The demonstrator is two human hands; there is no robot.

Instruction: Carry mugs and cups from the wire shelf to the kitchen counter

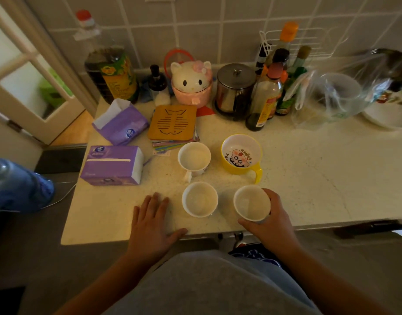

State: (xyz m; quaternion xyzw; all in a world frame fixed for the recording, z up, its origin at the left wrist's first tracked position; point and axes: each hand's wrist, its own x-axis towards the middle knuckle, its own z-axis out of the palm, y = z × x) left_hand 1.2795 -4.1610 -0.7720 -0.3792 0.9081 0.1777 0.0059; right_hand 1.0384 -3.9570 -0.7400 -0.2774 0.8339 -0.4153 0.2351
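Note:
Several cups stand on the pale kitchen counter [320, 178]. My right hand [271, 218] is wrapped around a white cup [251, 203] near the front edge. A second white cup [200, 199] stands free just left of it. Behind them are a white mug [194, 158] with a handle and a yellow mug [241, 154] with a cartoon inside. My left hand [150, 218] lies flat on the counter, fingers spread, left of the free cup and holding nothing. The wire shelf is out of view.
Two purple tissue packs [113, 164] lie at the left. Wooden trivets [172, 123], a cat-shaped jar [192, 84], a steel canister [235, 89], several bottles [265, 101] and a plastic bag [327, 98] line the tiled wall. A door [25, 71] is at the far left.

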